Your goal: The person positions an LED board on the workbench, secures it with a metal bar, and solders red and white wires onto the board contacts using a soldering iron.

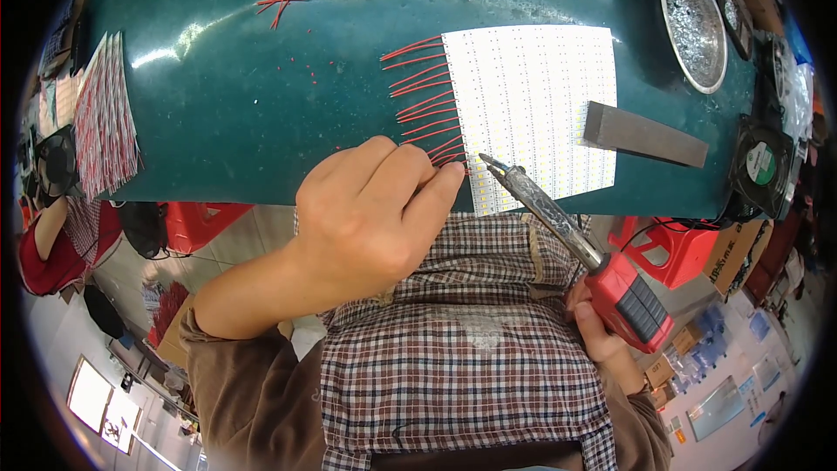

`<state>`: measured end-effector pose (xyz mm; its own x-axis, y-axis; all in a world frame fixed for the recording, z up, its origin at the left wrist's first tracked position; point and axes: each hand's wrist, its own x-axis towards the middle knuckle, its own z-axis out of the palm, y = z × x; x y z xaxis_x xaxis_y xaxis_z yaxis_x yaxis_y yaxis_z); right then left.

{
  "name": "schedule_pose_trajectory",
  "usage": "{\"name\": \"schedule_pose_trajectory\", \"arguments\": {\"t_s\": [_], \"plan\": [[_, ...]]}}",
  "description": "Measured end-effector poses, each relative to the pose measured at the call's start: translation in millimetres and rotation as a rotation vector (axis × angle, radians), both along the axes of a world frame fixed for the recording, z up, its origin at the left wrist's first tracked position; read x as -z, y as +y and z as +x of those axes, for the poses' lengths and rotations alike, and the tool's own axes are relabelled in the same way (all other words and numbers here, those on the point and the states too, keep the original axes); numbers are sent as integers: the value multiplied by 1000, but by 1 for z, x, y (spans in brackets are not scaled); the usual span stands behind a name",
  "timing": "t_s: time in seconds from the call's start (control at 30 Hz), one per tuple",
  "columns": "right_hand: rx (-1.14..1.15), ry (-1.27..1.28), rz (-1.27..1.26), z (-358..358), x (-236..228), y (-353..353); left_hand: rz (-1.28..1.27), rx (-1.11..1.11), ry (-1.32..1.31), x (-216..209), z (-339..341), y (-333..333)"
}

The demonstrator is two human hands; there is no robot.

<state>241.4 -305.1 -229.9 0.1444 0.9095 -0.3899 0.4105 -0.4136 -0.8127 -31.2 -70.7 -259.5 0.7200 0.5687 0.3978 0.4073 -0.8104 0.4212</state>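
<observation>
A white LED strip panel (532, 92) lies on the green table near its front edge, with rows of small yellowish parts. Short red wires (425, 109) stick out from its left edge. At the lower end of that edge, my left hand (366, 209) is closed in a pinch on a red wire; its fingers mostly cover it. My right hand (595, 327) grips the red handle of a soldering iron (558, 222). The iron's tip hovers over or touches the panel just right of my left fingertips; I cannot tell which.
A dark metal bar (649, 133) rests on the panel's right side. Beyond it are a round metal dish (695, 26) with silvery bits and a small fan (760, 164). Bundled red-and-white wires (108, 118) lie far left; loose red wires (281, 2) lie at the back.
</observation>
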Motion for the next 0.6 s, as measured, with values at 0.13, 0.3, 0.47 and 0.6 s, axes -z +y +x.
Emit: {"name": "schedule_pose_trajectory", "arguments": {"t_s": [0.13, 0.3, 0.47, 0.6], "plan": [[29, 13, -3, -2, -2, 1, 14, -17, -7, 0, 2, 1], [11, -31, 14, -2, -1, -4, -1, -18, -38, -4, 1, -4], [-20, -20, -13, 2, 0, -9, -10, -18, -5, 0, -2, -7], [-64, -40, 57, 1, 3, -6, -7, -21, -1, 0, -1, -7]]}}
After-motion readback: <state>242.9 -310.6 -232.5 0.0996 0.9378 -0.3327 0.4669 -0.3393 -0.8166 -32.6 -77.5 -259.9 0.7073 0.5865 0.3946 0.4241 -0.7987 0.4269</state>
